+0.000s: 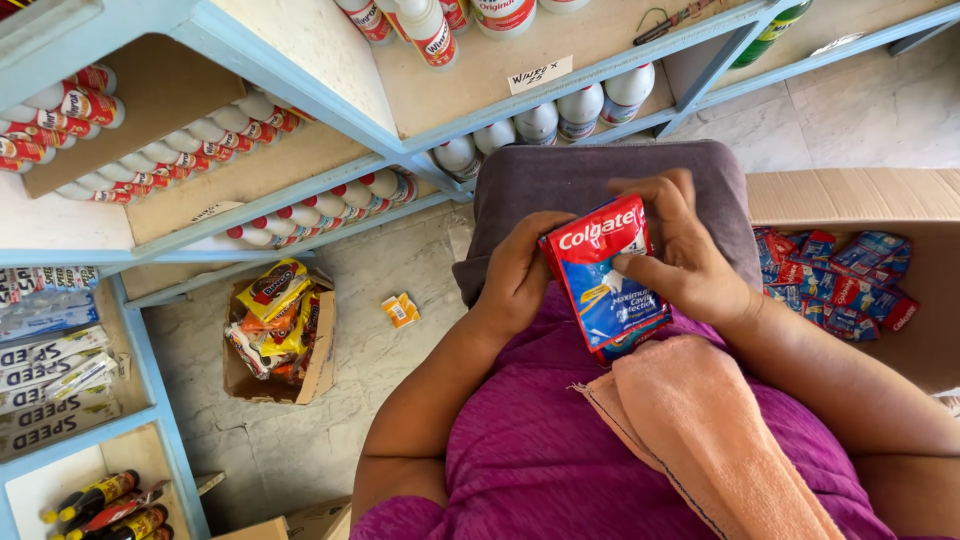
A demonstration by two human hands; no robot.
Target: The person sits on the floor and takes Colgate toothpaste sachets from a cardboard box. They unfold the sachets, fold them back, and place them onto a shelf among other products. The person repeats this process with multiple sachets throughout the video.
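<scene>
At the centre of the frame one small stack of red and blue sachets (603,285) is held upright between two hands, above a grey-purple cloth (600,185) spread over the person's lap. The left hand (520,275) is curled around the stack's left edge, fingers closed behind it; the right hand (685,250) grips it from the right and top, thumb pressed on the front face, fingers folded over the upper edge. How many sachets make up the stack cannot be told. At the right edge of the frame an open cardboard box (860,195) holds a loose heap of the same red and blue sachets (835,285), more than ten, too jumbled to count exactly. One peach towel (700,430) lies over the magenta shirt in the lower centre. At lower left of centre a second, smaller cardboard box (320,355) sits on the tiled floor (380,380), filled with yellow and red packets (272,315); one small orange packet (401,310) lies alone on the floor beside it. Blue-framed shelves (300,95) fill the upper left, carrying rows of white bottles with red caps (200,140), and a white handwritten paper label (537,73) sits on the shelf edge at top centre. In the lower left corner about four dark bottles with yellow labels (105,505) lie in a compartment.
</scene>
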